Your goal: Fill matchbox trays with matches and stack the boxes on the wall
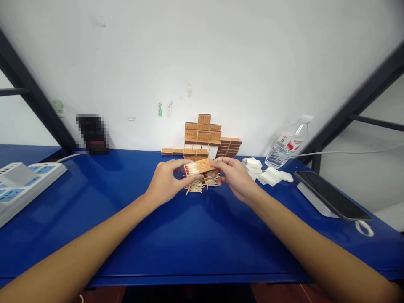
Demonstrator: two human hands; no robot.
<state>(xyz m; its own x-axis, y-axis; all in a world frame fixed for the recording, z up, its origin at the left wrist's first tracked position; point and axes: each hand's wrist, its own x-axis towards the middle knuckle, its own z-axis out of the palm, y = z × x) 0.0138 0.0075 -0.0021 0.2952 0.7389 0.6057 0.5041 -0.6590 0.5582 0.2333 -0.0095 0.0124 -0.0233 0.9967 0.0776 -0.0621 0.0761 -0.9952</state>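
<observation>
Head view: my left hand and right hand both pinch half-open matchbox above loose matches on blue table; stacked boxes behind.

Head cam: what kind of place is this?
Probably a manual work bench: blue table, stacked matchboxes at the back, loose matches under the left hand and right hand, which hold a part-open matchbox.

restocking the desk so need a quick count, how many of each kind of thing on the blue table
held matchbox: 1
match pile: 1
bottle: 1
phone: 1
power strip: 1
stacked matchboxes: too blurred to count
white trays: too blurred to count
total counted: 5
</observation>
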